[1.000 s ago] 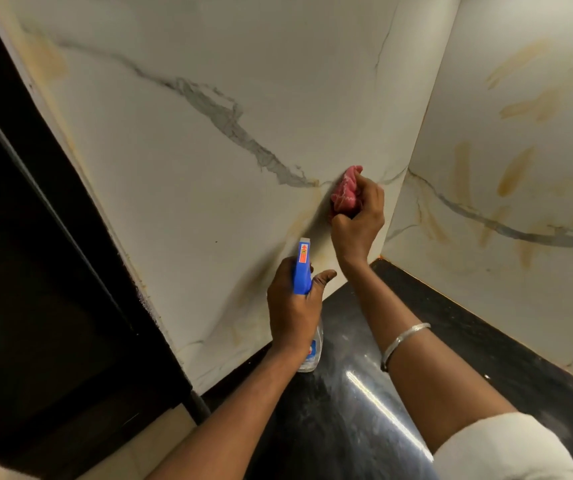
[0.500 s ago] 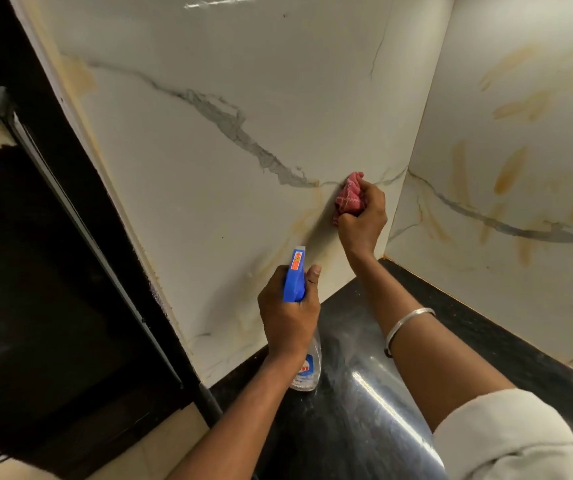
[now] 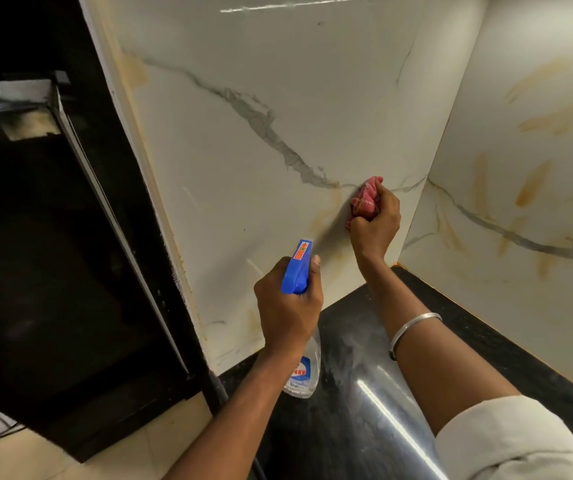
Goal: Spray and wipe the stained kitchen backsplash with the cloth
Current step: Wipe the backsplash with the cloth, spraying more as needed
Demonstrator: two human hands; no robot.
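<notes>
Right hand: the right hand (image 3: 377,221) is closed around the cloth (image 3: 364,202), which is bunched into a small ball. I think the ball shape gives more pressure on one spot than a flat cloth would give.

Cloth: it is pressed against the backsplash (image 3: 243,150), just beside the inner corner and at the end of the grey vein (image 3: 264,124), where a yellow-brown stain (image 3: 326,211) runs down to the left of it.

Left hand: the left hand (image 3: 290,308) is wrapped around the neck of the bottle (image 3: 299,271), below the right hand and near the wall. The blue head points up at the wall — probably kept ready, so a new spray needs no change of grip. I cannot tell if a finger is on the trigger.

Bottle: it is held above the counter (image 3: 451,323), not resting on it; the clear body hangs under the hand.

Stains: faint marks remain on the left panel, and the right panel (image 3: 520,168) has many orange streaks, not yet wiped — in my judgement much work is left.

Risk: the counter looks wet or misty under the arms, so a sleeve (image 3: 507,441) could get damp.
</notes>
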